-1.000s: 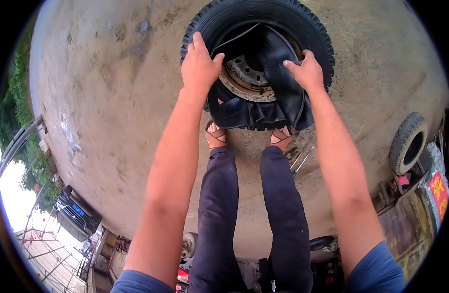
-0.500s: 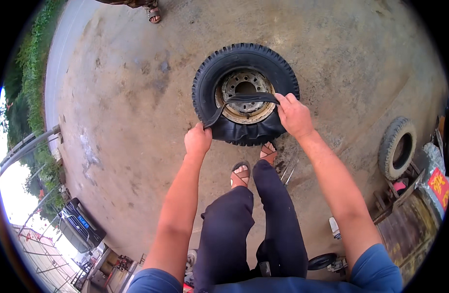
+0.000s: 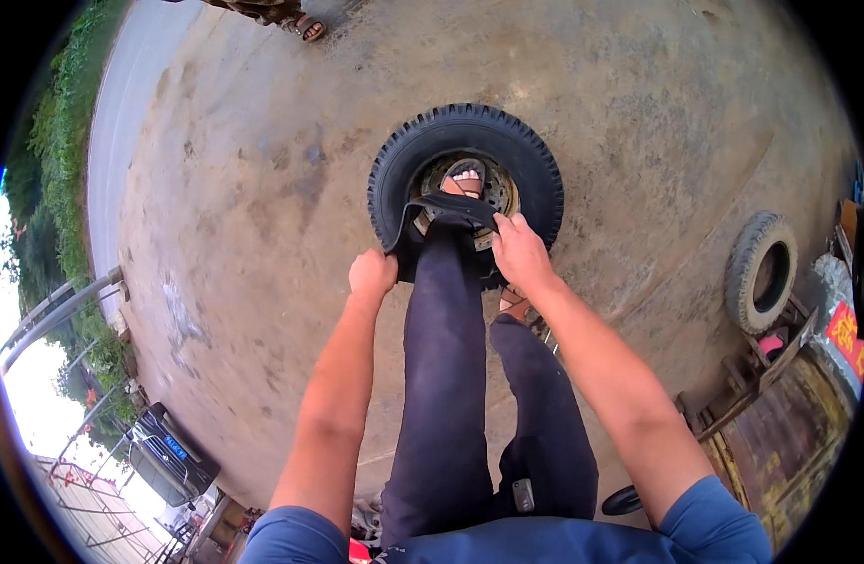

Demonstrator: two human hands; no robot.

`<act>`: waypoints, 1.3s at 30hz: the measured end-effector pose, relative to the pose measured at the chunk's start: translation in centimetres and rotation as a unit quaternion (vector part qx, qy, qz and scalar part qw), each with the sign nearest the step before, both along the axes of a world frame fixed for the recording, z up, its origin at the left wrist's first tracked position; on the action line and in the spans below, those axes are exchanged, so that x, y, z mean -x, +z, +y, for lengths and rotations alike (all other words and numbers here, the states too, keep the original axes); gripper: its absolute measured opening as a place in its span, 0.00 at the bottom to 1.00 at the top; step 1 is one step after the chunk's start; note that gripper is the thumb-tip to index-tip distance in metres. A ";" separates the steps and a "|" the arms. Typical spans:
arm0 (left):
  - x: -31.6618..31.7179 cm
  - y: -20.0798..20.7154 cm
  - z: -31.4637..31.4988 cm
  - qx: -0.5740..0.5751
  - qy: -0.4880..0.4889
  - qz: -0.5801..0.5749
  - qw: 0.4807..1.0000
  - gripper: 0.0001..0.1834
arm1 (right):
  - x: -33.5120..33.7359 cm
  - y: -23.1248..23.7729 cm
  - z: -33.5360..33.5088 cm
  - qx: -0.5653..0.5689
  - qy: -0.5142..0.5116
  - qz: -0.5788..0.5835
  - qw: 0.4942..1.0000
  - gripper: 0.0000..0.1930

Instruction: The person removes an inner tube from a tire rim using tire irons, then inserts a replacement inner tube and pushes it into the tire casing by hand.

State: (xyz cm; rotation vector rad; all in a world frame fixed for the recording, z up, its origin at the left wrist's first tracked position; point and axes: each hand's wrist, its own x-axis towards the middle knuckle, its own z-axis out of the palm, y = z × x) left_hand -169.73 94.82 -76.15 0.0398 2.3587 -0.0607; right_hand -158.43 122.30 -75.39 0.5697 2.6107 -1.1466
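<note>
A big black tyre [image 3: 537, 174] with a chunky tread lies flat on the ground before me, around a rusty wheel rim [image 3: 507, 193]. My left hand [image 3: 374, 273] is closed on a black rubber strip [image 3: 441, 202] at the tyre's near left side. My right hand [image 3: 520, 248] grips the same strip at the near right of the rim. Between the hands the strip bows up and away across my shin. My left foot [image 3: 463, 180], in a brown sandal, rests on the rim; my right foot [image 3: 515, 302] stands by the tyre's near edge.
A worn tyre [image 3: 739, 273] leans at the right near a wooden frame and a rusty metal sheet [image 3: 780, 442]. Another person's sandalled foot [image 3: 312, 29] shows at the top. A vehicle [image 3: 173, 451] stands at the lower left, below a metal rail [image 3: 61, 315].
My left foot has moved from the ground onto the wheel rim. Both hands keep hold of the rubber strip; the right hand has come left and nearer.
</note>
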 end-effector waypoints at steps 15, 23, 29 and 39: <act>2.1 -14.5 -9.0 -0.322 0.480 0.021 0.816 0.21 | 12.1 -15.7 7.7 0.318 -0.241 -0.018 0.917 0.19; 3.8 -27.6 11.1 -0.225 -0.291 0.019 0.930 0.27 | 0.9 -19.0 4.3 0.009 0.366 -0.166 0.916 0.14; -0.6 -23.5 8.9 -0.322 -0.298 -0.016 0.899 0.31 | 3.7 -20.3 8.7 0.427 0.023 -0.580 0.693 0.36; -6.6 -20.5 0.4 -0.379 -0.279 -0.115 0.875 0.30 | 6.5 -16.9 2.8 -0.095 0.545 -0.222 0.803 0.33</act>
